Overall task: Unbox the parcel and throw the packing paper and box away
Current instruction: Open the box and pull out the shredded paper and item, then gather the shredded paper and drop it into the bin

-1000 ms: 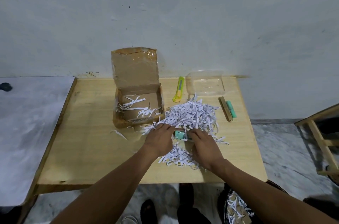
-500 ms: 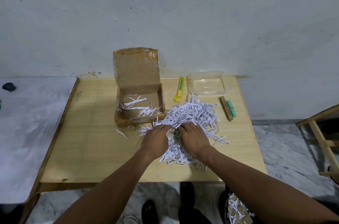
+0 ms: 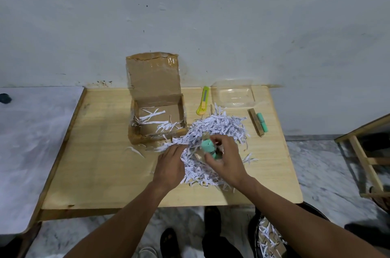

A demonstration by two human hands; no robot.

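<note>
An open cardboard box [image 3: 157, 117] stands on the wooden table [image 3: 101, 152] with its lid up and a few paper shreds inside. A heap of shredded packing paper [image 3: 219, 129] lies to the right of the box. My right hand [image 3: 223, 158] holds a small clear packet with green items [image 3: 207, 148] lifted just above the heap. My left hand [image 3: 171, 162] rests on the left side of the shreds, fingers down among them.
A yellow box cutter [image 3: 203, 100] and a clear plastic tray [image 3: 233, 94] lie at the back of the table. A wooden clip and a green tube [image 3: 261, 122] lie right of the heap. A dark bin [image 3: 270, 236] holding shreds stands on the floor.
My right hand has pulled the green packet out of the shreds and raised it. My left hand stays on the paper, shifted slightly left.
</note>
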